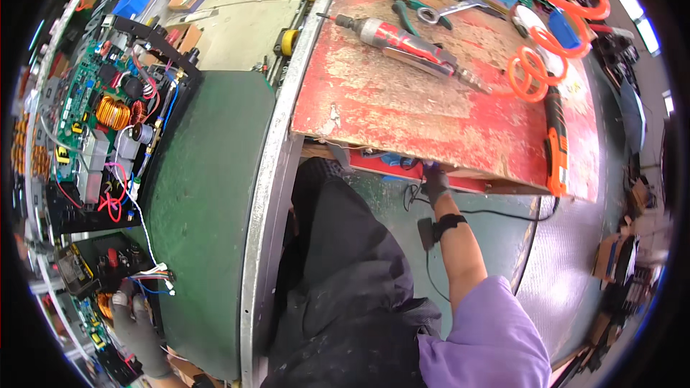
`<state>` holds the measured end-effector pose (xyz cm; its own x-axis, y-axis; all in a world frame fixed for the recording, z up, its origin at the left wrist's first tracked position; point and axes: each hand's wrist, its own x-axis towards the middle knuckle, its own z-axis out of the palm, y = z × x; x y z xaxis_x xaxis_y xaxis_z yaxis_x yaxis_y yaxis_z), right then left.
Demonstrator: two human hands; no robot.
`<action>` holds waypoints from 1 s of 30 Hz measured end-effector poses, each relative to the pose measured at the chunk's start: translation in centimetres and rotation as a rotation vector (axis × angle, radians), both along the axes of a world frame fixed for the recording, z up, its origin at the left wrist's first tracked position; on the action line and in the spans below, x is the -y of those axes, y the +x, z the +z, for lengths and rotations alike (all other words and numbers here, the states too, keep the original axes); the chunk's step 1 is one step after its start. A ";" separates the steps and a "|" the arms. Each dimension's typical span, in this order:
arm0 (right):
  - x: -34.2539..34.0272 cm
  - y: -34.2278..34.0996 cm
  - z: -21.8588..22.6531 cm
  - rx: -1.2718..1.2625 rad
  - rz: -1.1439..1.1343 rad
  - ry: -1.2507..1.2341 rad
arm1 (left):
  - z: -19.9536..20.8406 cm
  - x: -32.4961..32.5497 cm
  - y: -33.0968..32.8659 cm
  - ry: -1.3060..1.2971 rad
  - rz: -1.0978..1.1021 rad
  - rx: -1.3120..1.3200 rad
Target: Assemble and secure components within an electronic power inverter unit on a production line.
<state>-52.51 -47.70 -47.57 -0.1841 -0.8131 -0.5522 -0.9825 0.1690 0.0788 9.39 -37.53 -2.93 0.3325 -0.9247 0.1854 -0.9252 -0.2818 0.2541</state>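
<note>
- Right hand (435,182) in the drawer (377,166) beneath the tabletop (402,115); fingertips hidden, grip unclear;
- Left hand (135,327) at the lower board (92,325), partly covering it; cannot tell whether it grasps

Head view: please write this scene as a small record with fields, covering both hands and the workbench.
Left hand: gray glove, beside a copper coil at lower left; grip unclear
Right hand: gray glove, at the open red compartment under the workbench; fingertips partly hidden
On workbench: pneumatic tool, combination wrench, orange-and-black tool
Left side: green mat, open electronics chassis
</note>
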 end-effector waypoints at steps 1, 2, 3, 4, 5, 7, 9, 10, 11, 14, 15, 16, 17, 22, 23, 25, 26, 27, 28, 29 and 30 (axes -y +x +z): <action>0.8 0.3 -0.3 0.005 0.047 -0.070 | 1.1 -0.8 -0.8 0.013 0.051 0.041; -0.2 -1.9 -3.8 0.134 -0.211 -0.188 | 1.4 -0.8 0.0 0.009 0.111 -0.019; 0.4 -1.9 -4.5 0.130 -0.161 -0.123 | 2.2 -1.2 -0.6 -0.013 0.064 0.059; 1.0 -1.7 -5.0 0.122 -0.113 -0.060 | 3.2 -1.2 -1.2 -0.032 0.015 0.137; 0.9 -2.0 -5.2 0.169 -0.127 -0.188 | 3.7 -1.3 -2.2 -0.070 0.028 0.153; 0.2 -1.8 -5.0 0.198 -0.143 -0.306 | 4.9 -1.1 -4.3 -0.072 0.051 0.098; 0.2 -1.1 -4.7 0.197 -0.159 -0.337 | 5.4 -0.2 -7.1 -0.086 0.044 0.074; -0.9 -2.1 -5.2 0.166 -0.202 -0.375 | 5.4 0.8 -8.4 -0.137 -0.032 0.082; -3.1 -3.7 -7.2 0.561 -0.445 -0.637 | 5.3 1.8 -9.8 -0.190 -0.113 0.085; -3.6 -0.1 -1.1 1.321 -1.260 -0.655 | 4.6 3.6 -14.9 -0.180 -0.293 0.007; -3.5 3.0 5.3 1.330 -1.215 -0.695 | 4.0 4.1 -16.4 -0.128 -0.412 0.017; -4.4 3.7 9.7 1.311 -1.221 -0.716 | 3.0 5.1 -17.9 -0.080 -0.550 0.007; -5.4 4.2 13.2 1.144 -1.063 -0.616 | 2.4 6.4 -20.2 0.000 -0.689 -0.046; -8.7 9.6 25.0 1.017 -0.467 -0.613 | -2.4 10.4 -28.4 0.080 -1.184 -0.218; -8.9 10.7 26.5 1.022 -0.267 -0.629 | -2.6 10.1 -29.2 0.077 -1.192 -0.184; -8.4 13.1 31.5 0.998 -0.197 -0.565 | -2.4 9.6 -29.9 0.013 -1.213 -0.110; -8.3 13.9 32.9 0.968 -0.139 -0.501 | -1.8 9.1 -29.3 0.006 -1.202 -0.101; -8.3 14.5 32.9 0.975 -0.072 -0.579 | -1.2 8.9 -28.8 0.133 -1.225 -0.051; -8.0 15.0 33.8 0.977 -0.061 -0.584 | -0.7 8.6 -28.2 0.261 -1.239 0.002; -7.4 15.6 35.2 0.978 -0.042 -0.563 | -0.4 8.5 -27.2 0.101 -1.204 -0.117; -7.0 16.2 36.1 0.985 -0.024 -0.540 | 0.2 8.2 -26.0 0.097 -1.192 -0.108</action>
<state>-36.27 -40.69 -11.44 0.1192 -0.9920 -0.0425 -0.5722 -0.0336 -0.8194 -16.64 -45.73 -2.73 -0.7323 -0.6700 0.1216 -0.5924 0.7149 0.3715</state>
